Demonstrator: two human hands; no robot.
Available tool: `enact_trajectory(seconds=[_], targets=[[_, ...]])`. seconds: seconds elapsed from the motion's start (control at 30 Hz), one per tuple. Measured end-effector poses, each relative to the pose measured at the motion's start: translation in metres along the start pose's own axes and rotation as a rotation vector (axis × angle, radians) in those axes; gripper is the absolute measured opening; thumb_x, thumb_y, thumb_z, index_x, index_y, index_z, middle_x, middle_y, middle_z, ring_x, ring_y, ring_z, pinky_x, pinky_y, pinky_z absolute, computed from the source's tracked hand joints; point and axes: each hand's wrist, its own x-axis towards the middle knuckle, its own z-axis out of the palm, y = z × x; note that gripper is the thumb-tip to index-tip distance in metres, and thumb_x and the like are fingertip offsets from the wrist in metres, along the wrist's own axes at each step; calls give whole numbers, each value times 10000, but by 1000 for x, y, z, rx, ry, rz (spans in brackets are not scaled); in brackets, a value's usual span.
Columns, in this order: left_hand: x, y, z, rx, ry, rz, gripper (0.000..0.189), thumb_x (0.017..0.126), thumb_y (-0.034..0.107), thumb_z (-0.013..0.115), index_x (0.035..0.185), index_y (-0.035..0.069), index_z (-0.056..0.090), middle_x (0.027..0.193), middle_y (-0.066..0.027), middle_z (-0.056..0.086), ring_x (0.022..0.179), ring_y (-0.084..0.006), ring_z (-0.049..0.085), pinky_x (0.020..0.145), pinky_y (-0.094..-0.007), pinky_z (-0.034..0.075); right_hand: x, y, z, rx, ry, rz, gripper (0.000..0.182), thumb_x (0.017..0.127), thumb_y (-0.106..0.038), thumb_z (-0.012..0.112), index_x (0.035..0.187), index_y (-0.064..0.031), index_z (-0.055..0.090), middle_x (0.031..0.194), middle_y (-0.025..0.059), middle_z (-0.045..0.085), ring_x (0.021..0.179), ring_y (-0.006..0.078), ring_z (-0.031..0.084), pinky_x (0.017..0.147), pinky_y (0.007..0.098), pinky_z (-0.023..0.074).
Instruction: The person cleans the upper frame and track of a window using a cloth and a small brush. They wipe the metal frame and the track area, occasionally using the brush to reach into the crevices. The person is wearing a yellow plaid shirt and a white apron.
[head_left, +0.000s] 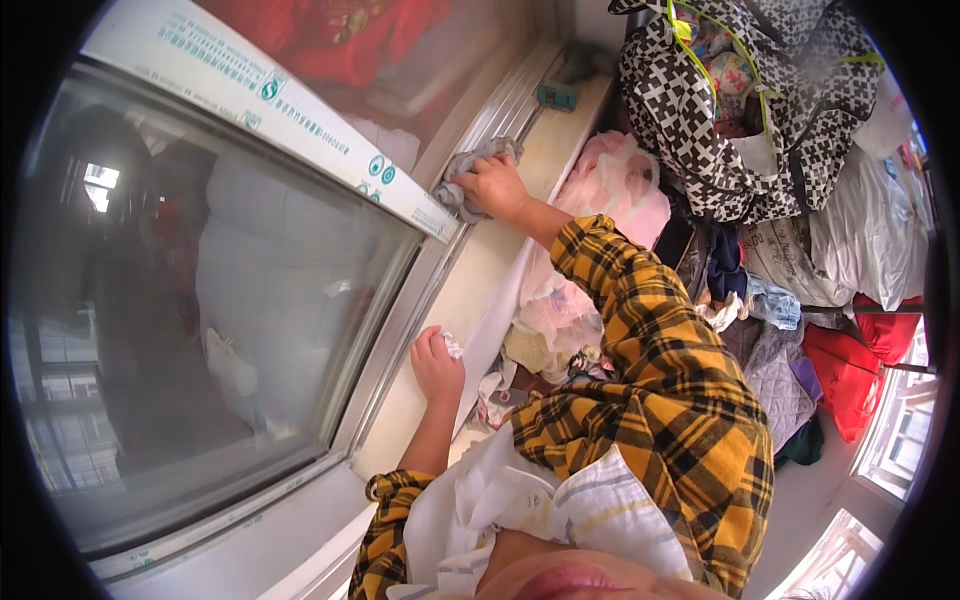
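My right hand (495, 185) presses a bunched grey cloth (457, 196) against the window track (491, 112), beside the lower end of the white sash frame (315, 127). Its fingers are spread over the cloth. Lower down, my left hand (439, 367) rests on the cream windowsill (469, 277) with curled fingers. A small crumpled white piece (452, 346), perhaps tissue, sticks out from that hand. Left of both hands stands a glass pane (285, 300) with reflections across it.
A small teal object (556, 97) lies at the sill's far end. Along the right of the sill are pink plastic bags (619, 180) and piled clothing. A black-and-white patterned bag (675, 127) stands open beyond, near a white plastic bag (870, 225) and a red bag (840, 375).
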Motion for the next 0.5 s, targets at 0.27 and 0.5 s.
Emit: enact_trajectory(seconds=[0.27,0.5], targets=[[-5,3,1,24,-1,34,273,733,-4,686,960,37,538,1172,-125,582,1015,-361,558,888,-457,470,32,39,9,-174,-52,292,246,824,-248,678,1057,-280,751,963,48,664,1020,263,618,918,485,372],[-5,1,6,6,-19,14,346,724,-32,682,1034,35,544,1200,-120,573,1084,-375,534,940,-460,443,14,3,-10,-89,-247,357,323,808,-288,702,1128,-304,744,1033,82,656,1033,280,616,907,488,370]])
